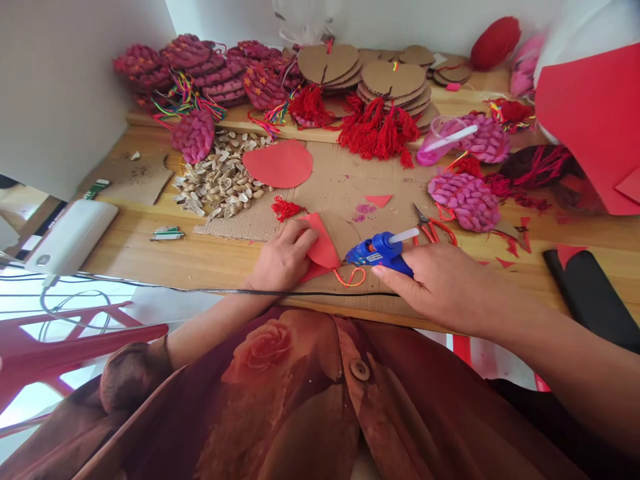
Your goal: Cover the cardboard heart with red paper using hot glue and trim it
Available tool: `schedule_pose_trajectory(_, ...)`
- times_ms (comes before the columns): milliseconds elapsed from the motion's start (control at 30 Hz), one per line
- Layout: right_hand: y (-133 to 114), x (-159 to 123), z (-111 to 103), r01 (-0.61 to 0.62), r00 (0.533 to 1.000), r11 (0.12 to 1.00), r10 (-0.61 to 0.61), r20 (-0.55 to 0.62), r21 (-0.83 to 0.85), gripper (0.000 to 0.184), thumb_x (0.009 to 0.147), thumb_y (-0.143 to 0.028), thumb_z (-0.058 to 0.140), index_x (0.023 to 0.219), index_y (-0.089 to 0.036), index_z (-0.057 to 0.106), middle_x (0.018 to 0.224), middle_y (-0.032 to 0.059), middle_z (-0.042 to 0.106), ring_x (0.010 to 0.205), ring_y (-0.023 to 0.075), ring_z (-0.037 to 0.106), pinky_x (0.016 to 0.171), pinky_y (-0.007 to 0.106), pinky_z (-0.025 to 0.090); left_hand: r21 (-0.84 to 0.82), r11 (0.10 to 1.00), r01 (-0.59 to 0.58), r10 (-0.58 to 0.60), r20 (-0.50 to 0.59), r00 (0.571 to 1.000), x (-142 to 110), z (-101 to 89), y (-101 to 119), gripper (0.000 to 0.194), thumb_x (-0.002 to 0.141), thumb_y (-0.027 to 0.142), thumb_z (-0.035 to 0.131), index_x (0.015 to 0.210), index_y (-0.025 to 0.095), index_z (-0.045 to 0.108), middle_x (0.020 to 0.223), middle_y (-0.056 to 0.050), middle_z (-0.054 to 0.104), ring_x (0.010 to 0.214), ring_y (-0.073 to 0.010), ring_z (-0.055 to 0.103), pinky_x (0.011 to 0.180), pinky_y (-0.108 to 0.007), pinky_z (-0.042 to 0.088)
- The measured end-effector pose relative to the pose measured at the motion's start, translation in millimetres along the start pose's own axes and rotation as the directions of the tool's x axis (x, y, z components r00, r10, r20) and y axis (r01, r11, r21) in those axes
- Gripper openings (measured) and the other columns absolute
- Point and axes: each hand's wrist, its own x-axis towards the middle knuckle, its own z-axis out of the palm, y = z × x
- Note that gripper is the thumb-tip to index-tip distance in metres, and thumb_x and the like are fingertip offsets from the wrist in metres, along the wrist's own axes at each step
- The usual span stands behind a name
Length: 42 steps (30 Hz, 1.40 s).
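Observation:
My right hand point(435, 283) is wrapped round a blue hot glue gun point(375, 252) with a white glue stick poking out of its back. The gun's nozzle points left, close to the edge of a folded piece of red paper point(323, 245). My left hand point(287, 257) pinches that paper and holds its upper layer bent up. An orange cord loop point(351, 277) lies at the paper's lower right, and a red tassel point(287, 208) sticks out at its upper left. What is between the paper's layers is hidden.
A brown cardboard sheet point(380, 177) covers the table's middle. Behind lie nut shells point(227, 177), a red paper disc point(278, 164), cardboard discs point(393, 80) and red tassels point(377, 130). Red-handled pliers point(434, 228) and a pink shell-covered disc point(465, 201) are at right. A black cable point(200, 291) runs along the front edge.

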Motion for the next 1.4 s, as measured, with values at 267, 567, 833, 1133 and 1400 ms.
schedule_pose_trajectory(267, -9, 2, -4, 0.033, 0.999, 0.993, -0.036, -0.023, -0.111, 0.041, 0.097, -0.051, 0.043, 0.088, -0.019, 0.067, 0.07, 0.0112, 0.067, 0.055, 0.0228, 0.052, 0.056, 0.034, 0.02, 0.057, 0.998, 0.028, -0.029, 0.019, 0.999, 1, -1.8, 2, 0.021, 0.089, 0.008, 0.05, 0.101, 0.017, 0.065, 0.099, -0.008, 0.062, 0.087, -0.0179, 0.063, 0.07, -0.027, 0.057)
schedule_pose_trajectory(567, 8, -16, -5, 0.048, 0.955, 0.959, 0.037, -0.293, 0.278, 0.041, 0.096, -0.051, 0.052, 0.067, -0.022, 0.054, 0.052, 0.0, 0.05, 0.044, 0.0132, 0.042, 0.049, 0.03, 0.024, -0.006, 0.986, 0.167, -0.166, 0.041, 0.985, 3, -1.8, 7, 0.047, 0.085, 0.0, 0.047, 0.129, 0.017, 0.055, 0.109, -0.01, 0.063, 0.097, -0.0209, 0.067, 0.083, -0.031, 0.059)
schedule_pose_trajectory(833, 33, 17, 50, 0.158, 0.934, -0.017, 0.327, -0.144, 0.987, 0.044, 0.081, -0.066, 0.07, 0.094, -0.024, 0.07, 0.094, 0.0049, 0.071, 0.079, 0.0205, 0.072, 0.052, 0.026, 0.054, -0.146, 0.945, 0.292, -0.287, 0.054, 0.956, 4, -0.6, 9, 0.069, 0.09, 0.019, 0.063, 0.151, 0.015, 0.032, 0.13, -0.014, 0.066, 0.118, -0.0244, 0.064, 0.102, -0.041, 0.056)
schedule_pose_trajectory(1133, 26, 51, 72, 0.125, 0.97, -0.249, 0.234, -0.065, 0.961, 0.038, 0.085, -0.061, 0.07, 0.099, -0.026, 0.073, 0.11, 0.0036, 0.075, 0.107, 0.0242, 0.071, 0.077, 0.031, 0.063, 0.07, 0.973, 0.22, -0.23, 0.225, 0.947, 11, 1.3, 18, 0.04, 0.101, 0.02, 0.046, 0.141, 0.016, 0.054, 0.142, -0.008, 0.063, 0.134, -0.0265, 0.053, 0.111, -0.043, 0.05)
schedule_pose_trajectory(1400, 29, 52, 80, 0.138, 0.969, -0.23, 0.234, -0.083, 0.963, 0.035, 0.088, -0.058, 0.067, 0.098, -0.025, 0.073, 0.113, 0.003, 0.076, 0.108, 0.0225, 0.071, 0.083, 0.032, 0.062, 0.209, 0.966, 0.152, -0.218, 0.346, 0.913, 17, 4.9, 16, 0.046, 0.103, 0.02, 0.038, 0.148, 0.017, 0.051, 0.153, -0.007, 0.054, 0.133, -0.0293, 0.05, 0.109, -0.047, 0.049)
